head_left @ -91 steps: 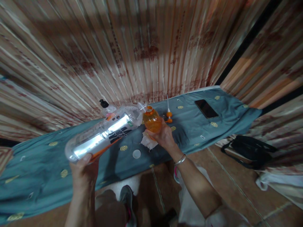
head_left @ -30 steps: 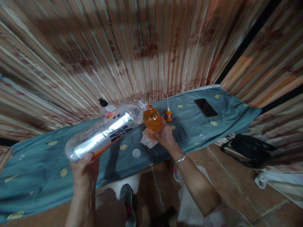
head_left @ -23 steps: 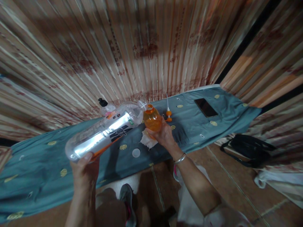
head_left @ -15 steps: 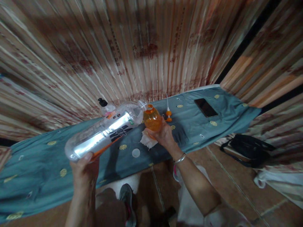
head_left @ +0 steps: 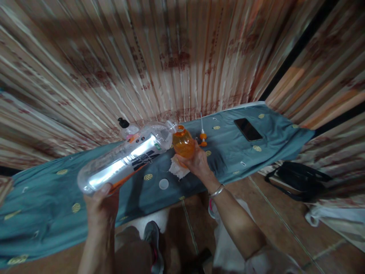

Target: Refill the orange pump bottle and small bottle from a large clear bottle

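Observation:
My left hand (head_left: 102,201) is wrapped round the lower end of a large clear plastic bottle (head_left: 125,161) with a silver label. The bottle is tilted, its open neck pointing right at the mouth of an orange pump bottle (head_left: 184,142). That orange bottle, see-through and with its top off, leans slightly in the closed fingers of my right hand (head_left: 196,160). Liquid shows in its lower part. Beyond my right hand lies an orange pump head (head_left: 203,139) with a pale tube. Below the bottles are a crumpled tissue (head_left: 179,169) and a white cap (head_left: 163,184).
A teal patterned cloth (head_left: 57,198) covers the long narrow surface. A black-topped bottle (head_left: 124,123) stands behind the large one, partly hidden. A phone (head_left: 248,129) lies at the right, and a black bag (head_left: 299,179) is beyond the edge. Curtains (head_left: 176,57) hang behind.
Both hands and both bottles hold almost the same position. Only a very slight shift of the view shows.

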The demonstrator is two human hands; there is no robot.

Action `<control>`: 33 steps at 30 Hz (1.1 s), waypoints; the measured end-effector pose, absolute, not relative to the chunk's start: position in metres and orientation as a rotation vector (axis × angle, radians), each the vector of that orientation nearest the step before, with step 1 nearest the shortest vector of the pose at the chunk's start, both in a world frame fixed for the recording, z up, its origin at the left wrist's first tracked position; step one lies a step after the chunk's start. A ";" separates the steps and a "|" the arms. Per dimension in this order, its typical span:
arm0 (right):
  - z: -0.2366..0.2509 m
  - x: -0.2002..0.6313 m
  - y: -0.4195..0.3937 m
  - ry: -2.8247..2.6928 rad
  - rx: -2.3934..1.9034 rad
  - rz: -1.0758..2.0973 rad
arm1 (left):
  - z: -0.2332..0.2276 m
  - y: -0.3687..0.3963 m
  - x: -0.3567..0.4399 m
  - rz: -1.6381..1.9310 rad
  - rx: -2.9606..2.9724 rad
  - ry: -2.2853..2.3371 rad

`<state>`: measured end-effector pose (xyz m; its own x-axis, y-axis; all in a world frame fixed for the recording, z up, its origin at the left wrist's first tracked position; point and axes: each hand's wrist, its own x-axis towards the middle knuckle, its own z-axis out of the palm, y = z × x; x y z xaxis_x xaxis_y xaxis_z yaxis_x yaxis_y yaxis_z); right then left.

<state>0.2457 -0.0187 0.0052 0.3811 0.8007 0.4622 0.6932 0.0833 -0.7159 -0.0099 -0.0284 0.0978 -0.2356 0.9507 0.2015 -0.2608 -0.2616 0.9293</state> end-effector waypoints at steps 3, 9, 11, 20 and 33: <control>0.005 0.246 -0.019 -1.352 -1.637 0.141 | 0.098 -0.029 -0.010 1.660 1.064 1.004; 0.007 0.247 -0.019 -1.364 -1.623 0.155 | 0.100 -0.030 -0.008 1.658 1.051 1.020; 0.007 0.247 -0.019 -1.360 -1.630 0.155 | 0.099 -0.029 -0.007 1.657 1.064 1.007; 0.007 0.248 -0.019 -1.368 -1.629 0.152 | 0.099 -0.030 -0.010 1.664 1.048 0.996; 0.002 0.246 -0.019 -1.347 -1.633 0.114 | 0.099 -0.030 -0.008 1.657 1.095 1.012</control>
